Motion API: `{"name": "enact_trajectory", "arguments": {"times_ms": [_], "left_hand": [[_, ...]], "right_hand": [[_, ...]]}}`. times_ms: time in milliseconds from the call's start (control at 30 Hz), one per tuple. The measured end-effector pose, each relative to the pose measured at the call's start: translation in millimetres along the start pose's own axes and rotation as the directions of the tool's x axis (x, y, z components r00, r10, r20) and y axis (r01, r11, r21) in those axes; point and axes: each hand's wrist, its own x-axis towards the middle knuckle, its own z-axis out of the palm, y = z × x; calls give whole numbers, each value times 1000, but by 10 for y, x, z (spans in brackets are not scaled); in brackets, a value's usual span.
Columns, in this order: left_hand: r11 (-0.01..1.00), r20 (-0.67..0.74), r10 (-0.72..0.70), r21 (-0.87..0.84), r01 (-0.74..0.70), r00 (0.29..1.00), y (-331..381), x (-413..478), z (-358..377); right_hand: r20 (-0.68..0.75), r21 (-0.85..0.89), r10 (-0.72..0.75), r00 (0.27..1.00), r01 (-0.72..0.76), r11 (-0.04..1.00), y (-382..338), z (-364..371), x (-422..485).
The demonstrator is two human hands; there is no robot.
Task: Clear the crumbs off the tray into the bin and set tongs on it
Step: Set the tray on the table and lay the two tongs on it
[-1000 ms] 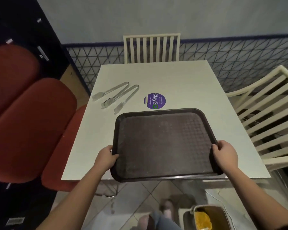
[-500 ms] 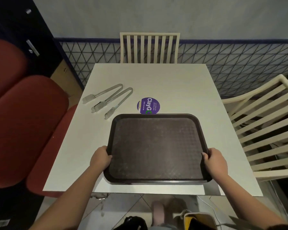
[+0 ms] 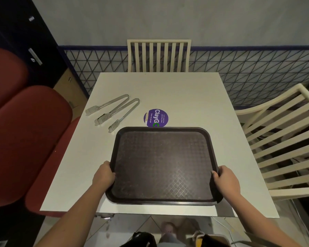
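One dark tray (image 3: 163, 164) sits on the white table (image 3: 185, 97), near its front edge. Two pairs of metal tongs (image 3: 112, 110) lie side by side up on the left, off the tray and clear of it. One round purple sticker (image 3: 156, 118) peeks out just past the tray's far rim. The left hand (image 3: 103, 176) has its grip closed on the tray's left edge, and the right hand (image 3: 225, 180) is clamped on the right edge. Tray looks empty, just faint smudges. Two pale slatted chairs (image 3: 159, 56) stand around the table.
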Motion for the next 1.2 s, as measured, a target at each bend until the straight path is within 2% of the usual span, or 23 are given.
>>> {"name": "enact_trajectory", "arguments": {"times_ms": [133, 267, 400, 533, 667, 767, 933, 1100, 1200], "left_hand": [[999, 10, -10, -44, 10, 1000, 22, -19, 3], [996, -16, -43, -76, 42, 999, 43, -62, -38], [995, -106, -53, -93, 43, 993, 97, -152, -172], [991, -160, -48, -132, 27, 986, 85, -203, -322], [984, -219, -39, -176, -1, 975, 53, -142, -480], [980, -263, -10, -196, -44, 965, 60, -28, -616], [971, -306, 46, -209, -114, 951, 20, 360, -888], [969, -314, 85, -195, -152, 946, -29, 881, -1268], [968, -314, 103, -187, -168, 944, -88, 1211, -1470]], "right_hand": [[12, 3, 5, 1000, -5, 1000, 5, -37, 28], [-64, 17, -42, 997, 43, 999, -45, -83, 52], [-164, -2, -276, 947, 280, 960, -321, -217, 78], [-161, 117, -465, 870, 485, 866, -807, -282, 46], [-114, 269, -530, 840, 540, 798, -1312, -266, 9], [-63, 270, -578, 814, 571, 775, -1664, -232, 31], [94, 191, -700, 708, 677, 711, -2257, -147, 145], [210, 2, -753, 623, 770, 638, -3031, 39, 419], [290, -155, -773, 564, 825, 544, -3501, 272, 679]]}}
